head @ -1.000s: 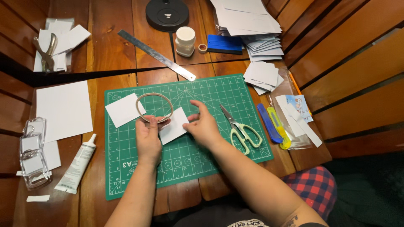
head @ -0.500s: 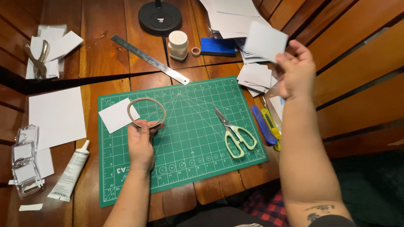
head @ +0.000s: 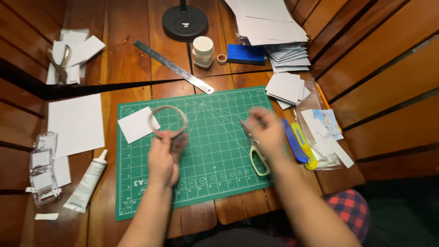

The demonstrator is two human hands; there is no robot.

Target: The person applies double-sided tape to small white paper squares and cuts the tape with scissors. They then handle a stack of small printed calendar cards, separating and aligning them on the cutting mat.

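Tape roll in left hand; right hand over scissors.

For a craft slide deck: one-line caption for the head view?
Left hand holds a tape ring over a green cutting mat; right hand reaches onto scissors.

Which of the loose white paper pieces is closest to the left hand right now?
The small white square on the green mat, just beside the ring the left hand holds. The large sheet lies off the mat; the stacks sit far right.
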